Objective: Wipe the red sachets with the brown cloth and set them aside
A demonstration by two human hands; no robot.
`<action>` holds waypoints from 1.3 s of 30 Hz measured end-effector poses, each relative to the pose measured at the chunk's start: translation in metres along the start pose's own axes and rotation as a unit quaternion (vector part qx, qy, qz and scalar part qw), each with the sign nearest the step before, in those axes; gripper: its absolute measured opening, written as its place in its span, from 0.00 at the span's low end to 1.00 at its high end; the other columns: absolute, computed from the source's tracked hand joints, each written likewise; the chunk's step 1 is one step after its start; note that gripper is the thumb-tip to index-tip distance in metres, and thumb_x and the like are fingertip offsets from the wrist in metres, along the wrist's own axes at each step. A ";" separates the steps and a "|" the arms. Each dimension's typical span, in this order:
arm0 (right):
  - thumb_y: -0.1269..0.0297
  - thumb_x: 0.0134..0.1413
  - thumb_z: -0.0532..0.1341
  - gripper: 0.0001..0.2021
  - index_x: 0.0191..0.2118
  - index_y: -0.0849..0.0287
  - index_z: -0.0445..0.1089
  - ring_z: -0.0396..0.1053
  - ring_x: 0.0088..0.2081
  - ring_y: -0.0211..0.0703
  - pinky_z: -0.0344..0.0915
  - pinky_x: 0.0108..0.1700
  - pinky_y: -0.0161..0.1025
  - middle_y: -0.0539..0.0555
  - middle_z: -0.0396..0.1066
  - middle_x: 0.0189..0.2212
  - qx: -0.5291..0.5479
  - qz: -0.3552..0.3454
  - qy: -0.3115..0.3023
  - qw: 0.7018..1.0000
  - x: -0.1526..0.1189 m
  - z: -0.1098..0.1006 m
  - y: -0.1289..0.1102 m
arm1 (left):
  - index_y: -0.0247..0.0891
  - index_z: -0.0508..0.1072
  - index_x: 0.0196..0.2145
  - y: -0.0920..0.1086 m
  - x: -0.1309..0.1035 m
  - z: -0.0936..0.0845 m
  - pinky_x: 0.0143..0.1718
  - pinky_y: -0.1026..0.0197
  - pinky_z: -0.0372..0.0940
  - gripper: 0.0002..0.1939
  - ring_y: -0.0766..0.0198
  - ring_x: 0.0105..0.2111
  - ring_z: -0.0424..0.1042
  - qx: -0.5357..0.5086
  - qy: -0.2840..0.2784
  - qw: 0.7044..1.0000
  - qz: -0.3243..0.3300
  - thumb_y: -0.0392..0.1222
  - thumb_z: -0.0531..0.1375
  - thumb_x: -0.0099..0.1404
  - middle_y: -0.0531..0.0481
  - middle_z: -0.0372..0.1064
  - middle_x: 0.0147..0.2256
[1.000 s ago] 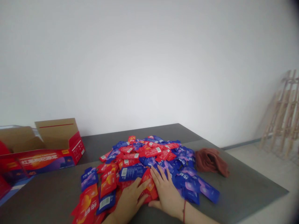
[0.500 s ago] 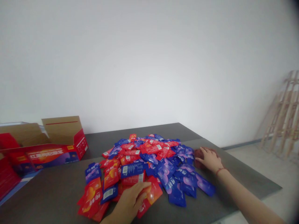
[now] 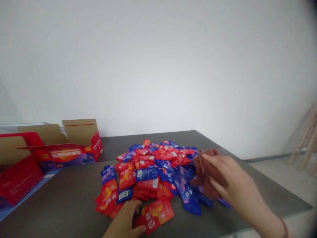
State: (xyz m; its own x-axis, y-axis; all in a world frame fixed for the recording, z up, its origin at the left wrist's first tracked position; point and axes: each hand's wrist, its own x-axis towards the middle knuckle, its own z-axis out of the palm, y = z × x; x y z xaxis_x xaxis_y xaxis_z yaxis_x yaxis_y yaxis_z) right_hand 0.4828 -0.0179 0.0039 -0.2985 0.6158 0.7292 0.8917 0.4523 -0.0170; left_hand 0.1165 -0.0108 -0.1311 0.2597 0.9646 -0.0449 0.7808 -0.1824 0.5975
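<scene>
My right hand [image 3: 234, 183] grips a crumpled brown cloth [image 3: 209, 172], lifted over the right side of a heap of sachets. At the near edge of the heap my left hand [image 3: 126, 219] has its thumb and fingers apart, beside a red-orange sachet [image 3: 158, 213] lying flat; its thumb is at that sachet's lower left corner. The heap mixes red sachets [image 3: 127, 177] with blue ones [image 3: 184, 190], some face up and some with barcodes showing. The cloth hides part of the blue sachets on the right.
Open red and blue cardboard boxes [image 3: 71, 155] stand at the left of the dark table [image 3: 74, 188], flaps raised. A white wall [image 3: 158, 66] rises behind. On the floor at far right is a wooden rack [image 3: 308, 142], partly out of view.
My right hand has picked the brown cloth up off the table and brought it left over the heap. My left hand has let go of the red-orange sachet. The view has turned slightly left.
</scene>
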 end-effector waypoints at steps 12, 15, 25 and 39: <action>0.60 0.53 0.66 0.16 0.47 0.57 0.69 0.64 0.49 0.52 0.60 0.52 0.49 0.55 0.69 0.50 0.126 -0.067 -0.217 0.966 -0.038 0.118 -0.129 | 0.39 0.65 0.37 0.010 0.015 0.007 0.14 0.67 0.48 0.14 0.69 0.11 0.54 -0.216 -0.189 0.954 -0.091 0.51 0.53 0.59 0.61 0.62 0.16; 0.61 0.51 0.67 0.21 0.52 0.56 0.69 0.65 0.46 0.52 0.62 0.46 0.48 0.55 0.70 0.50 0.064 -0.088 -0.277 0.955 -0.044 0.127 -0.144 | 0.39 0.67 0.32 0.004 0.014 0.008 0.12 0.67 0.48 0.20 0.70 0.09 0.51 -0.242 -0.219 0.939 -0.107 0.59 0.54 0.56 0.61 0.58 0.13; 0.71 0.57 0.59 0.07 0.40 0.58 0.71 0.66 0.44 0.52 0.60 0.45 0.48 0.56 0.72 0.39 -0.009 0.045 -0.289 0.956 -0.027 0.119 -0.129 | 0.38 0.71 0.22 0.008 0.023 -0.008 0.11 0.67 0.42 0.13 0.71 0.09 0.49 -0.230 -0.286 0.921 -0.133 0.51 0.59 0.52 0.58 0.56 0.11; 0.66 0.57 0.62 0.06 0.40 0.59 0.72 0.65 0.47 0.54 0.63 0.45 0.50 0.57 0.71 0.41 0.029 0.013 -0.344 0.938 -0.026 0.138 -0.166 | 0.37 0.70 0.22 0.006 0.021 -0.004 0.10 0.68 0.46 0.10 0.71 0.08 0.51 -0.213 -0.252 0.937 -0.112 0.45 0.59 0.55 0.59 0.58 0.12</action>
State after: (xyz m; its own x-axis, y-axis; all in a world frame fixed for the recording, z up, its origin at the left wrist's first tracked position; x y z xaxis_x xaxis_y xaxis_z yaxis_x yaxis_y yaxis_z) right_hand 0.2956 -0.0201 -0.1063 -0.4432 0.8892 0.1136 0.8881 0.4528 -0.0797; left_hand 0.1241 0.0096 -0.1251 0.4352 0.7380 -0.5157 0.5780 0.2101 0.7885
